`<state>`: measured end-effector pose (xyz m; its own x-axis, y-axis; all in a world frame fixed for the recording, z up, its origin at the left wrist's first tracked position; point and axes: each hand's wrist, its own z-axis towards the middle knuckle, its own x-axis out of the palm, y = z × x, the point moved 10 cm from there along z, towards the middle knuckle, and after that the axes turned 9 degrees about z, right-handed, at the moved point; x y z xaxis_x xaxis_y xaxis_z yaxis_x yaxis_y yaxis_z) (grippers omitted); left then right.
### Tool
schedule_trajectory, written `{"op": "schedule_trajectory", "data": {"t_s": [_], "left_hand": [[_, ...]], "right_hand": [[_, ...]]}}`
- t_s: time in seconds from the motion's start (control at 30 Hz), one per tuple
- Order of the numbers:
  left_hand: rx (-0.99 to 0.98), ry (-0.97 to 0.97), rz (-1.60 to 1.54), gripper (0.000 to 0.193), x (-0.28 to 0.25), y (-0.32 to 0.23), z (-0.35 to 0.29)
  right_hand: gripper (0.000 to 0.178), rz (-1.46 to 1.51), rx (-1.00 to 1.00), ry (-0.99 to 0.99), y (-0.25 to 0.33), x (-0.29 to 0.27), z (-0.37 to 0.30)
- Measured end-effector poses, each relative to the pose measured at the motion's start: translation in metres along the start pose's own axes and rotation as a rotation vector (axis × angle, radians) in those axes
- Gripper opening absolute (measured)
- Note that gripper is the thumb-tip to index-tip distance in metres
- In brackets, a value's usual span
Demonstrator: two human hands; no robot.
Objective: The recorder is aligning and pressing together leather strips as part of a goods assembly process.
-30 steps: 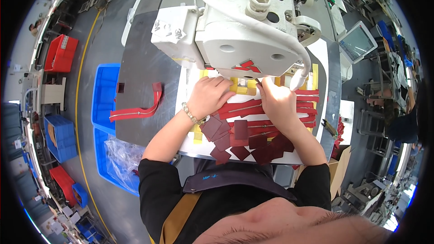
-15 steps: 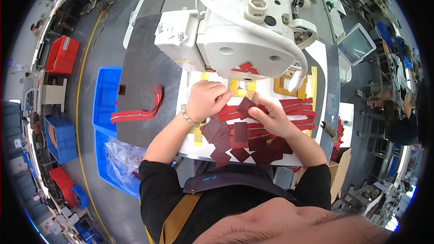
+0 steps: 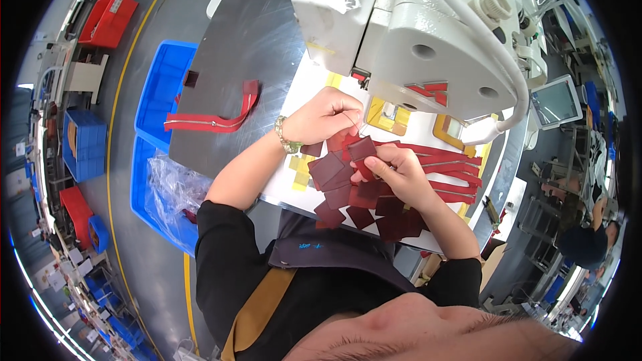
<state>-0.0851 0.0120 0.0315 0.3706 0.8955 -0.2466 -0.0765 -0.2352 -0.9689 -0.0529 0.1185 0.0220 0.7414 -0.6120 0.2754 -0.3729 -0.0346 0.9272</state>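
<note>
My right hand (image 3: 401, 172) pinches a dark red square patch (image 3: 362, 150) between thumb and fingers, with a red strip right beneath it. My left hand (image 3: 329, 115), a watch on its wrist, is closed just above the patch's far edge. From its fingertips runs a thin thread (image 3: 362, 127), hard to make out, toward the patch. Below both hands lie several loose dark red patches (image 3: 361, 217), overlapping on the white work surface. Several red zippers (image 3: 451, 159) stretch out to the right of my right hand.
A white sewing machine (image 3: 435, 60) stands beyond my hands. Another red zipper (image 3: 207, 122) lies on the dark table (image 3: 234, 33) at left. Blue bins (image 3: 164, 87) stand beside it, one with clear plastic (image 3: 174, 187). A screen (image 3: 556, 102) is at right.
My left hand has come over to the patch, its fingers pinched together. The patch in my right hand is turned and tilted. The whole view has shifted, with the machine now farther right.
</note>
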Motion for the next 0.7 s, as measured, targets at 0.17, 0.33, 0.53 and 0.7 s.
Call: {"op": "schedule_trajectory", "data": {"t_s": [0.17,0.33,0.53,0.7], "left_hand": [[0.086,0.031,0.040,0.030,0.002,-0.002,-0.002],[0.053,0.047,-0.129,0.030,0.011,-0.003,-0.001],[0.107,0.013,0.067,0.037,0.016,-0.013,0.002],[0.078,-0.018,0.127,0.041,0.014,-0.006,0.002]], "right_hand": [[0.027,0.053,-0.024,-0.023,-0.004,-0.005,-0.002],[0.029,0.080,-0.029,-0.075,-0.004,-0.009,-0.003],[0.031,0.157,-0.008,-0.076,-0.008,-0.013,-0.001],[0.031,0.186,0.041,-0.075,-0.011,-0.011,-0.001]]}}
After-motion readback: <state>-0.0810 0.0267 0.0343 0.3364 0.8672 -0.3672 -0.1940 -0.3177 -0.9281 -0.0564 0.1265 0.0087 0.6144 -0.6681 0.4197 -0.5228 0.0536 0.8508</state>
